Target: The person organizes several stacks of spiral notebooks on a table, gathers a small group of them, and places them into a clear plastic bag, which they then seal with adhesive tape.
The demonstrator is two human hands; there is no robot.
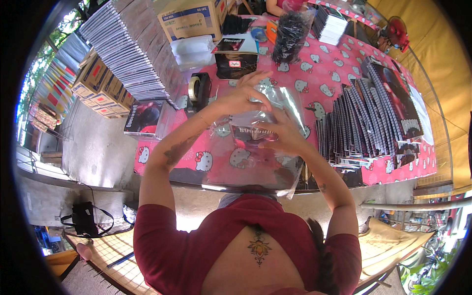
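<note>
A clear plastic sleeve [275, 162] is held upright above the near edge of the bench [334, 69], directly in front of the person. A dark-covered spiral notebook [253, 133] is seen through the sleeve, in its upper part. The left hand [241, 96] is closed on the upper left of the sleeve, with the fingers curled over its top edge. The right hand [280, 133] is laid against the front of the sleeve over the notebook, fingers partly bent and gripping the plastic.

The bench is covered with a pink cloth printed with white cartoon cats. A long row of spiral notebooks [368, 118], overlapped on edge, is set to the right of the hands. A tape dispenser [197, 91] is placed just left of the left hand, and a bagged notebook [147, 118] lies farther left at the bench corner. A tall stack of wrapped notebooks [130, 49] is set at the far left, beside a cardboard box [191, 18]. A bag of black spiral bindings [290, 34] stands at the far side, with another notebook pile [330, 24] near it
</note>
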